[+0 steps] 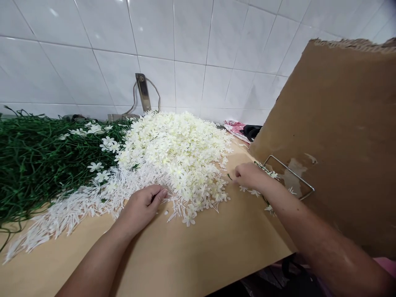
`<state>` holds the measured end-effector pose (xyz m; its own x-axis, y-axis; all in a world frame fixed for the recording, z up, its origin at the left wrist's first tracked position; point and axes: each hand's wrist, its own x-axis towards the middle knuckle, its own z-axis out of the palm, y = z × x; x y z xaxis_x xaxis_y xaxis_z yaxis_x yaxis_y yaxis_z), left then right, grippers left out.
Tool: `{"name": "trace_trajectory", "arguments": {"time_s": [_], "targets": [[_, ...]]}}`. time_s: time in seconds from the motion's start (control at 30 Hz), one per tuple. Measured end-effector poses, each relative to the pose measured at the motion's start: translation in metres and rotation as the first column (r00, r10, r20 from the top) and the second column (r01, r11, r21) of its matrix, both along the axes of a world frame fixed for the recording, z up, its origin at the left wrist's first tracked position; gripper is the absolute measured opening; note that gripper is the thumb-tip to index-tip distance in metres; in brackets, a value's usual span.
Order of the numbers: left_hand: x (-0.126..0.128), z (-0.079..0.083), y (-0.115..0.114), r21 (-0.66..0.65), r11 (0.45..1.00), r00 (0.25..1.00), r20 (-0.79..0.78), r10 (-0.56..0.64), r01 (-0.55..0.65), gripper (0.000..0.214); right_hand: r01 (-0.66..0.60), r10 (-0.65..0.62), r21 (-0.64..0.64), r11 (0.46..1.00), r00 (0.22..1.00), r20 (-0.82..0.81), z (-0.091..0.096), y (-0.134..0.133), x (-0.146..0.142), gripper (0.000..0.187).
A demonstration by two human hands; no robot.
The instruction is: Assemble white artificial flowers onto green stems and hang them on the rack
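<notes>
My left hand (145, 204) is closed, thumb against the fingers, at the front edge of a heap of thin white plastic sprigs (120, 181); whatever it may pinch is hidden. To the right, my right hand (249, 175) has its fingers curled together, with the dark end of a green artificial stem (229, 176) poking out at its left. Green stems with small white flowers (270, 173) lie just beyond that hand, partly covered by the forearm. Between both hands rises a big pile of loose white artificial petals (182, 152).
A mass of green plastic stems (40, 161) fills the left side. A bent wire frame (292, 173) stands by a tall cardboard sheet (343, 123) at right. Against the tiled wall leans a metal strip with a cord (142, 93). A pink and white cloth (236, 128) lies behind.
</notes>
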<state>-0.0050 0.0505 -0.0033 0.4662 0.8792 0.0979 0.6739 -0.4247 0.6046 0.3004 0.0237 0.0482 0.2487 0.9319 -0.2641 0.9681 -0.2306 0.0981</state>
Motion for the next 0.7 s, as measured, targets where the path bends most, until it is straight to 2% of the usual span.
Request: {"name": "trace_trajectory", "arguments": {"time_s": [0.13,0.33,0.47,0.6,0.7], "targets": [[0.000,0.002,-0.001,0.016,1.000,1.000,0.007,-0.001,0.000,0.034,-0.013,0.012,-0.041,0.999,1.000,-0.015,-0.016,0.001,0.003,0.024],[-0.001,0.003,-0.001,0.043,0.999,1.000,0.008,0.007,-0.008,0.034,-0.009,0.008,-0.012,1.000,0.996,-0.087,-0.007,0.007,0.018,0.017],[0.000,0.003,-0.001,0.027,1.000,1.000,-0.005,-0.010,0.010,0.034,-0.022,0.014,-0.052,0.998,0.991,-0.136,-0.010,0.004,0.019,0.012],[0.000,0.004,-0.002,0.029,0.999,1.000,-0.012,-0.013,0.014,0.033,-0.033,0.019,-0.052,0.998,0.967,-0.252,-0.015,0.000,0.018,0.010],[0.000,0.005,-0.002,0.026,1.000,1.000,-0.008,-0.009,0.009,0.033,-0.023,0.027,0.018,1.000,0.933,-0.360,-0.008,0.002,0.025,0.011]]}}
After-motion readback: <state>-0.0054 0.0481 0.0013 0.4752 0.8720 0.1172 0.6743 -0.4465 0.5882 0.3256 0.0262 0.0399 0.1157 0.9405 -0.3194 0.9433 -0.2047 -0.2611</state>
